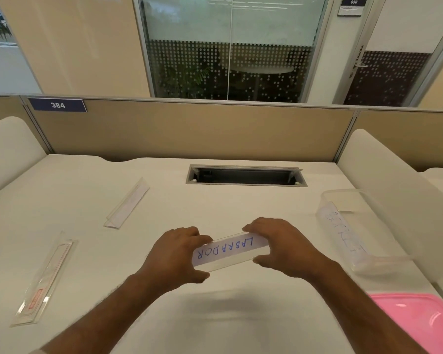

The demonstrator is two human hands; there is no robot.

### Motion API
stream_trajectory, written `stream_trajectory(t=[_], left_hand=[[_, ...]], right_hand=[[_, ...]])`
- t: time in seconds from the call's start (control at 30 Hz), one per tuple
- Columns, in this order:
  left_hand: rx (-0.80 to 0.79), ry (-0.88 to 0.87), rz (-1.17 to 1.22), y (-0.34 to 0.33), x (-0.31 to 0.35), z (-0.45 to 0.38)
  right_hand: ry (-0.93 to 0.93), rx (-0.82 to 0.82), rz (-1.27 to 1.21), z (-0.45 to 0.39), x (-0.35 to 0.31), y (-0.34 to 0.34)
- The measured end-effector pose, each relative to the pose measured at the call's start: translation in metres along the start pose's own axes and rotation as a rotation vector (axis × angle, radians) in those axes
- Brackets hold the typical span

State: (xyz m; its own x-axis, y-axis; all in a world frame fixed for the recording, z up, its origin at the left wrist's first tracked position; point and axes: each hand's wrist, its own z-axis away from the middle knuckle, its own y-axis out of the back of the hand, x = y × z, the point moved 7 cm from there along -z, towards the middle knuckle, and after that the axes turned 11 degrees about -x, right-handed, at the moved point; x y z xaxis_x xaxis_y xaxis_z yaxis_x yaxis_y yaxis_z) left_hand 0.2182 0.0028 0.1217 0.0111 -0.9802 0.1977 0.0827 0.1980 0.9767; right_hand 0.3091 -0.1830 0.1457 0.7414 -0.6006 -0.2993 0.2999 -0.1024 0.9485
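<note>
The step in hand looks like seating a paper slip (225, 249) in a clear holder (232, 263), held just above the worktop (215, 208) near the middle of its front edge. The left hand (175, 254) pinches one end and the right hand (284, 247) grips the other. The slip reads LABRADOR in blue, upside down from here. It seems fully in, though glare blurs its edges. The next move is probably to set it down level, perhaps toward the box (348, 193) by the right edge.

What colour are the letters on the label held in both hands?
Blue, handwritten on white paper in the label, seen in the head view.
</note>
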Motion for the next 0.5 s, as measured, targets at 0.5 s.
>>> stream_trajectory(t=[0.5], left_hand=[[0.130,0.390,0.566,-0.005,-0.021,-0.002]], right_hand=[[0.027,0.412,-0.430,0.000,-0.010,-0.004]])
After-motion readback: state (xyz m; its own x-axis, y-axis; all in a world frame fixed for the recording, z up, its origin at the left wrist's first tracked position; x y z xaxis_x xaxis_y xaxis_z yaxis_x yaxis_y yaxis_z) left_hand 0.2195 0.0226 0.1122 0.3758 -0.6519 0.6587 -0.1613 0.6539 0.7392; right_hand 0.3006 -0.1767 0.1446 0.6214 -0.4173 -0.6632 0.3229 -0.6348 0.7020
